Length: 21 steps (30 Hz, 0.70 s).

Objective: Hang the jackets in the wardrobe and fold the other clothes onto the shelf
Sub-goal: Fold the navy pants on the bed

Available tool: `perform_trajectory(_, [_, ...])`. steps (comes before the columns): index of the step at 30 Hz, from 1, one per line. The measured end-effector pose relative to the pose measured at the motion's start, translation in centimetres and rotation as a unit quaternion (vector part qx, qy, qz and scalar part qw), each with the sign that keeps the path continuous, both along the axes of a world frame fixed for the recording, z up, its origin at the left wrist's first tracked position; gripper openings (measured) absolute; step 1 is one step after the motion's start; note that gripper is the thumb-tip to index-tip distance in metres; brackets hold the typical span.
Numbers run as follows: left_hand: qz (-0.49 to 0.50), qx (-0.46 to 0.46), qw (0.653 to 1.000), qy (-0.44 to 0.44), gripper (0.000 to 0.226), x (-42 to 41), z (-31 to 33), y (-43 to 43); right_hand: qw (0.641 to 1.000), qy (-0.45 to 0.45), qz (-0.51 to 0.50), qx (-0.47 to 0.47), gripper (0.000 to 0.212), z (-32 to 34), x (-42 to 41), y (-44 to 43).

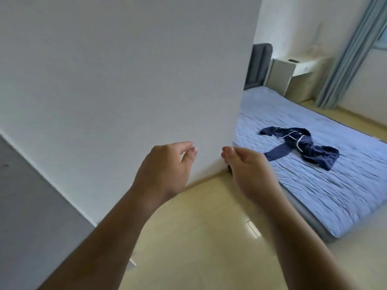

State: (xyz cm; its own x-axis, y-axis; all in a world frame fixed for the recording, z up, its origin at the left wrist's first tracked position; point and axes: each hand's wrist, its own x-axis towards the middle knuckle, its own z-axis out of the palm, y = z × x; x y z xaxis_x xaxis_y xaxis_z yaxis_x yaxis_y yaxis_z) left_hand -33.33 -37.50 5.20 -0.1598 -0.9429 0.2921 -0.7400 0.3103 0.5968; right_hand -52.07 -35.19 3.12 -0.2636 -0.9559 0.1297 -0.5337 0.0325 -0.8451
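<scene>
A dark navy garment with white piping (301,148) lies crumpled in the middle of the bed (314,185). The white side panel of the wardrobe (125,80) fills the left and centre of the view. My left hand (165,172) hovers in front of that panel, fingers loosely curled, holding nothing. To its right, my right hand (249,170) is raised beside the panel's front edge, fingers loosely curled and empty. Both hands are well short of the garment. The wardrobe's inside is hidden.
The bed has a light blue quilted cover and a grey headboard (259,65). A white bedside table (301,74) and pale blue curtains (351,51) stand at the far right. Beige tiled floor (199,237) lies below my arms, between the wardrobe and the bed.
</scene>
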Motion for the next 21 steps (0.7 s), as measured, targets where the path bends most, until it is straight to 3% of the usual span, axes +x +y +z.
perform_trajectory(5, [-0.080,0.032,0.996,-0.013,0.039,-16.3,-2.7,-2.1,0.995,0.030,-0.086,0.032,0.045,-2.0,-16.8,1.0])
perform_trajectory(11, [-0.161,0.079,0.983,-0.035,0.035,-32.5,-5.2,-5.3,0.985,0.005,-0.161,0.060,0.046,-4.2,-32.0,1.2])
perform_trajectory(21, [-0.297,0.120,0.947,-0.028,0.038,-58.6,-11.7,-16.9,0.965,0.030,-0.241,0.102,0.048,-7.6,-55.9,-6.0])
